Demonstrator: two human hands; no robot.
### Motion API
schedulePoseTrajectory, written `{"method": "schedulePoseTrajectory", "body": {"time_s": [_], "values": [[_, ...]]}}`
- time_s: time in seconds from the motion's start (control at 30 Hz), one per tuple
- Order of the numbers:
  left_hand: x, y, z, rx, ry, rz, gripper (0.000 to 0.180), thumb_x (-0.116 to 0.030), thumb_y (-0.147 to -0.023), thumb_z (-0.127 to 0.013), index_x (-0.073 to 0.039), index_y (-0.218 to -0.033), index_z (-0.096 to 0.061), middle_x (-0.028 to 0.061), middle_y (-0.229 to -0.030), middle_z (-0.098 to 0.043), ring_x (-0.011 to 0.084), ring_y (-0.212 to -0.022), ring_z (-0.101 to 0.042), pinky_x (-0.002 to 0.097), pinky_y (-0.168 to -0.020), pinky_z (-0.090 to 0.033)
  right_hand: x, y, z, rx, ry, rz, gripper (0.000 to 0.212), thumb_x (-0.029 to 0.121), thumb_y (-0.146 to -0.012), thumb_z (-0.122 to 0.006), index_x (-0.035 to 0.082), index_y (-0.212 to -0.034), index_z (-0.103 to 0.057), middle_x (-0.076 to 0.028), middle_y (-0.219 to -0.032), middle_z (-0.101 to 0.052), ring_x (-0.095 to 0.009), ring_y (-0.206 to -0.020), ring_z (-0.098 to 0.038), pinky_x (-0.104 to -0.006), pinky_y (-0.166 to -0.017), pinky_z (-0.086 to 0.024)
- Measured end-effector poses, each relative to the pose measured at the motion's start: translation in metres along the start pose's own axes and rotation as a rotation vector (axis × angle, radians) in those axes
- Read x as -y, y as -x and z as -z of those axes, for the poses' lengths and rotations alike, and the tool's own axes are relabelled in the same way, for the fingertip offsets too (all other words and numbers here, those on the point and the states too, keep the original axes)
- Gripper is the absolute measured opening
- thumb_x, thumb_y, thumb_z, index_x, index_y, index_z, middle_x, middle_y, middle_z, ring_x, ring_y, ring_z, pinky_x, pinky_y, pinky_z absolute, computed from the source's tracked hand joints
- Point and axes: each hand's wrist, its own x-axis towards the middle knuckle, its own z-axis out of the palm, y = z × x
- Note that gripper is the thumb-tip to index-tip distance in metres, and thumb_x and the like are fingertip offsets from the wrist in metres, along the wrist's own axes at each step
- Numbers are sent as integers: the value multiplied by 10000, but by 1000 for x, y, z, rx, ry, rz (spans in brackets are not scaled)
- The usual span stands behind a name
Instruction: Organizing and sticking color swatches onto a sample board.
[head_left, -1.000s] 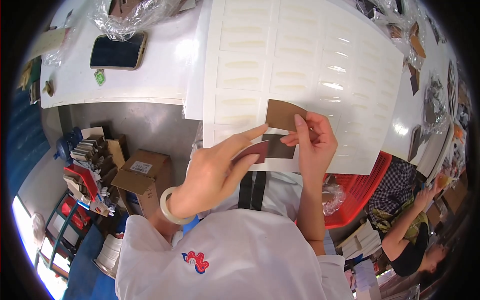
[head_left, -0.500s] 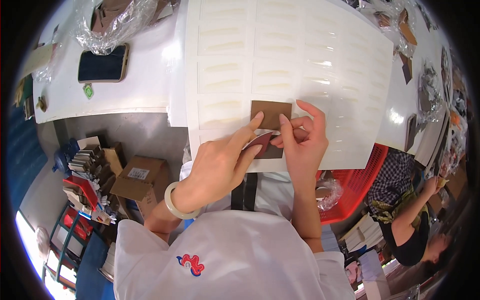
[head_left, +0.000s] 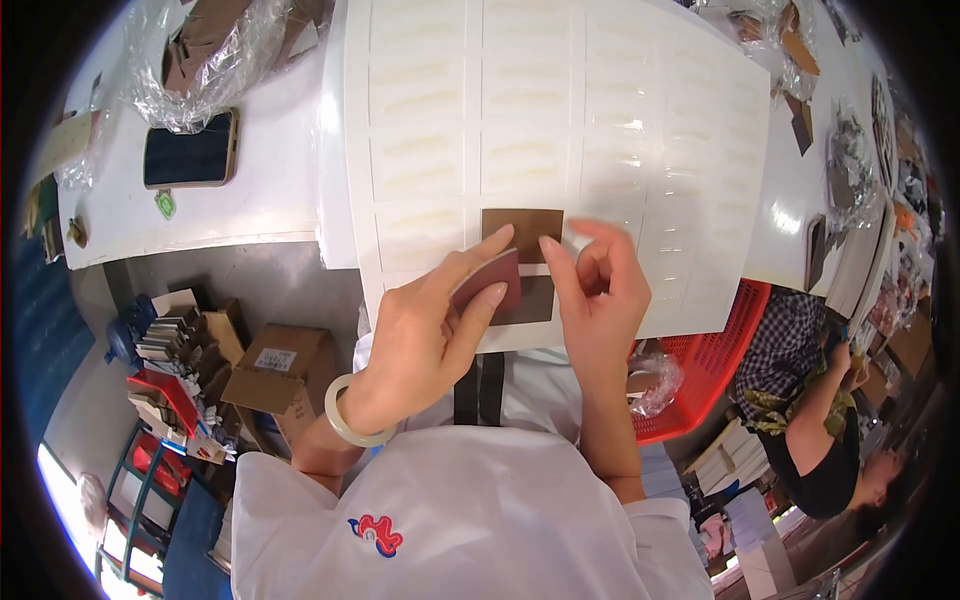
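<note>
One white shirt [head_left: 470, 510]: nearest my camera, cut off by the lower edge, with much of the lap behind it out of my sight.
Left hand [head_left: 405, 325]: a pale bangle [head_left: 345, 412] at the wrist; thumb and fingers pinch a maroon piece [head_left: 490, 283], tilted up off the sheet. I cannot tell whether it is one layer or several; its left end disappears into the hand.
Right hand [head_left: 605, 290]: half curled, thumb and forefinger apart, with nothing I can make out between them; the forefinger is blurred. The thumb tip is at the right edge of the brown piece.
Brown piece [head_left: 523, 230]: flat on the sheet, the left index fingertip over its left part.
Dark brown piece [head_left: 528, 302]: just below it, its left part hidden by the maroon one.
White sheet [head_left: 640, 250]: outlined rectangles with pale yellowish streaks, glare washing out some; its top is cut off.
Red basket [head_left: 740, 320]: partly under the sheet, contents mostly hidden.
Phone [head_left: 190, 155]: on the table at left, top edge covered by crumpled clear plastic [head_left: 230, 95].
Co-worker [head_left: 815, 430]: far right, hands too small to read.
</note>
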Motion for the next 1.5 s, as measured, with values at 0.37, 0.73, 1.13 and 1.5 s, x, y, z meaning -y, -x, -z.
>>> {"method": "schedulePoseTrajectory", "body": {"time_s": [0.37, 0.73, 1.13, 1.5], "values": [[4, -8, 8, -266, 237, 7, 264, -11, -911, -603, 6, -1172, -577, 114, -1308, -626, 55, -422, -429, 205, -424, -347, 9, -21, -6, 280, -807, -211, 91, 25, -931, -630, -9, -974, -556, -103, -818, -657, -196, -727, -712, -229, -628, -556], [4, -11, 37, -284, 3, 33, 295, -67, -865, -684, -48, -1150, -611, 51, -1306, -633, 85, -391, -410, 216, -412, -352, 13, -52, -20, 62, -549, -106, 103, 37, -935, -621, -32, -1010, -602, -85, -787, -657, -154, -653, -693, -218, -563, -534], [6, -45, 20, -154, -139, -204, 349, -86, -861, -693, -44, -1194, -598, 81, -1339, -602, 148, -406, -473, 252, -424, -400, 17, -52, -22, 44, -528, -144, 101, 30, -935, -624, -26, -1017, -604, -77, -778, -662, -118, -632, -669, -205, -561, -523], [5, -49, 21, -101, -223, -193, 347, -114, -862, -702, -43, -1187, -603, 81, -1322, -613, 171, -410, -499, 269, -434, -414, 20, -53, -22, 21, -361, -86, 335, 13, -909, -643, 21, -1205, -488, -53, -697, -625, -102, -553, -632, -208, -499, -484]]}}
